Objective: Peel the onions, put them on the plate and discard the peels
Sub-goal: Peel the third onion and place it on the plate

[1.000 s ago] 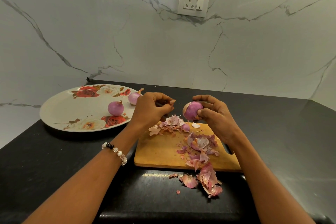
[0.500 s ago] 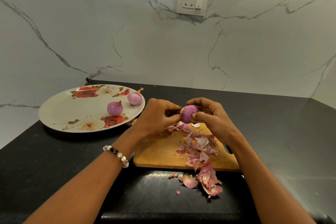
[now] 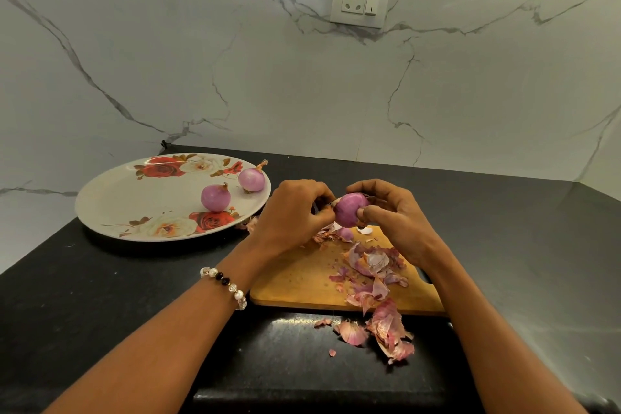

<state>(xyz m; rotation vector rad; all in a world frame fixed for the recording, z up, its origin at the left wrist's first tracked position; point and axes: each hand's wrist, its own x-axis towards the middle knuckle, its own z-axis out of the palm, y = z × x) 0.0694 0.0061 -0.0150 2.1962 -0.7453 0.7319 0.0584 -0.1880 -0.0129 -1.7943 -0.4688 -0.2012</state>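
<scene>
1. I see the right hand (image 3: 396, 225) wrapped round a small red onion (image 3: 351, 209), thumb in front and fingers curled over the back, holding it in the air above the far edge of the wooden cutting board (image 3: 302, 282).
2. The left hand (image 3: 295, 215) comes in from the other side with its fingers curled against the onion's left end. It looks to be pinching a flap of skin there, though the fingertips are hidden behind the knuckles, so I judge that and cannot confirm it.
3. The held onion shows smooth, shiny purple, so I reckon most of its dry skin is off. A bare bulb like this should be firm and light but slick. I would keep it cradled round its widest part and pull only at the loose papery edge near the tip.
4. The skin itself should be thin and brittle, likely to tear into scraps, so short pulls seem safer than one long strip.
5. Below the hands, loose peels (image 3: 373, 265) lie on the board, and another heap of peels (image 3: 389, 333) has spilled off its near edge onto the black countertop (image 3: 100, 312).
6. To the left, the floral plate (image 3: 111, 208) holds two peeled onions: one (image 3: 215, 198) near the middle, the other (image 3: 251, 179) by the right rim, apart from each other.
7. By my judgement this onion goes to the plate next, and the peels remain to be gathered.
</scene>
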